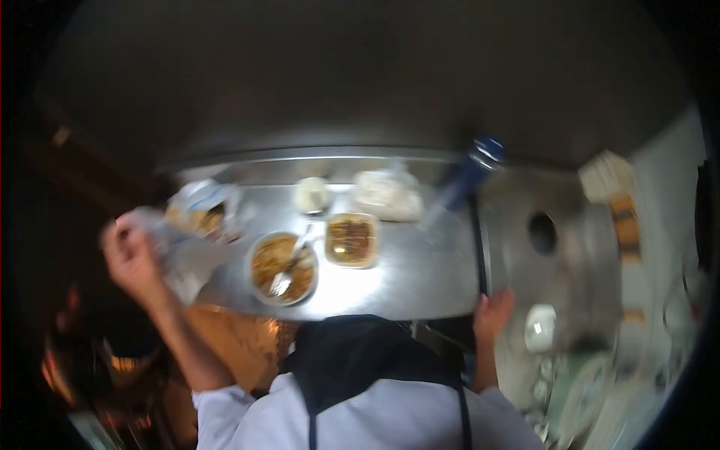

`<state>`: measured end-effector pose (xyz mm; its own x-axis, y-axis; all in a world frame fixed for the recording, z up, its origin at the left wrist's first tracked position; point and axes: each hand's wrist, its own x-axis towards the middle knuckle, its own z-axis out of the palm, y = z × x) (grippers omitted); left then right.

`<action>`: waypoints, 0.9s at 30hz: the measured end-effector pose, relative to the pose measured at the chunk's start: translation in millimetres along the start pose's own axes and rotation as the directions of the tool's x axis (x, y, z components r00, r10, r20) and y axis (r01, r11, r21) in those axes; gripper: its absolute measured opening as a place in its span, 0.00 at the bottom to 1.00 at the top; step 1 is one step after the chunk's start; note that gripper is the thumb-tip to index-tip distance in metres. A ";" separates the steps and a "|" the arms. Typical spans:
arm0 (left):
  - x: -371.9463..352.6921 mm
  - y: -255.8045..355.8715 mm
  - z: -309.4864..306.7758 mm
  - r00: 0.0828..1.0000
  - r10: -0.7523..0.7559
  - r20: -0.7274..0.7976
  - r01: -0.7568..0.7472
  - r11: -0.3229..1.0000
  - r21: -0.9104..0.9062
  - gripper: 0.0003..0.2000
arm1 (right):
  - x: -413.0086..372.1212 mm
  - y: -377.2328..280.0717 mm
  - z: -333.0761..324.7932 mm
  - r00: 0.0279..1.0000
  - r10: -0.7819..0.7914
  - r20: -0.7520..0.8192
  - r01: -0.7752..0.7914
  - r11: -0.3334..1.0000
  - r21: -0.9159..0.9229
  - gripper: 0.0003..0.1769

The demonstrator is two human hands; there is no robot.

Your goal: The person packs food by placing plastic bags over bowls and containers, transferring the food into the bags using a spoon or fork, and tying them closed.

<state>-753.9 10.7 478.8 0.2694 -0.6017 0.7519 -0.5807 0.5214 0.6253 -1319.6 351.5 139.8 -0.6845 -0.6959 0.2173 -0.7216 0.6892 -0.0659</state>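
My left hand [133, 259] is raised past the left end of the steel counter, fingers curled in at the edge of a clear plastic bag [184, 262]. The bag stretches from the fingers toward the counter, blurred by motion. My right hand [493, 315] is empty, its fingers extended, by the counter's front edge near the sink. Between the hands stands a round bowl [259, 283] of brownish-yellow food, a slotted metal utensil [282, 282] resting in it. Right of it sits a squarish container [352, 240] holding food with dark and reddish parts.
Behind the bowl are a white tub [311, 195], a bag of pale contents [388, 195] and an open plastic bag with food [206, 208]. A blue bottle-like object [469, 174] lies angled at the back right. The steel sink area [517, 247] is on the right, with a white dish [540, 328].
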 end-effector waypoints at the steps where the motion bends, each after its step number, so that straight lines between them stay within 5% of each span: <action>1: -5.7 37.1 12.1 0.995 -0.080 0.055 0.079 0.997 0.026 0.04 | 1.8 9.2 10.9 0.998 0.009 0.068 -0.008 1.000 -0.029 0.38; 2: -9.1 42.6 14.8 0.990 -0.046 0.136 0.052 0.998 -0.040 0.02 | 6.3 8.0 1.6 0.998 -0.029 0.063 0.032 0.998 -0.061 0.37; 4: -20.4 58.4 22.2 0.959 -0.167 0.230 0.191 0.978 -0.086 0.01 | 25.8 -2.1 -13.8 0.974 -0.120 -0.192 0.122 0.993 -0.002 0.31; 7: -29.9 77.0 24.0 0.887 -0.293 0.357 0.347 0.933 -0.096 0.01 | 72.1 -13.3 -46.3 0.997 -0.052 0.056 0.036 0.966 0.256 0.33; 9: -35.7 73.2 25.2 0.862 -0.282 0.422 0.352 0.931 -0.097 0.02 | 108.5 -13.3 -66.3 0.998 -0.007 0.055 -0.004 0.980 0.201 0.35; 13: -41.6 69.9 23.0 0.822 -0.267 0.503 0.332 0.942 -0.041 0.04 | 159.9 -11.9 -55.8 0.971 -0.082 -0.227 0.141 0.955 0.261 0.37; 15: -47.2 67.6 29.3 0.811 -0.219 0.543 0.306 0.949 -0.073 0.04 | 150.4 -108.6 -126.9 0.998 -0.054 0.010 0.018 0.485 0.874 0.36; 16: -49.5 70.2 32.2 0.787 -0.202 0.583 0.288 0.956 -0.057 0.04 | 135.2 -164.1 -171.0 0.977 -0.181 0.110 -0.052 0.299 0.953 0.34; 19: -65.6 83.9 41.5 0.717 -0.121 0.686 0.199 0.979 -0.035 0.04 | 84.4 -278.9 -234.8 0.804 -0.587 0.095 -0.098 0.028 0.995 0.34; 21: -80.3 86.2 46.7 0.695 -0.074 0.715 0.158 0.986 -0.052 0.07 | 56.3 -338.4 -250.1 0.721 -0.693 -0.022 -0.085 -0.120 0.989 0.35; 24: -92.8 77.6 39.7 0.632 -0.112 0.767 0.160 0.987 0.013 0.12 | 40.2 -378.6 -242.1 0.646 -0.762 0.048 -0.228 -0.133 0.964 0.35; 27: -92.9 57.3 13.5 0.575 -0.056 0.817 0.171 0.984 -0.053 0.15 | 38.4 -381.4 -238.4 0.712 -0.698 0.080 -0.314 -0.215 0.925 0.32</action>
<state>-822.6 88.3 442.0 -0.4401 -0.8689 0.2265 -0.4849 0.4422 0.7545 -1045.9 110.0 405.4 0.0079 -0.9924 0.1230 0.2742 -0.1162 -0.9546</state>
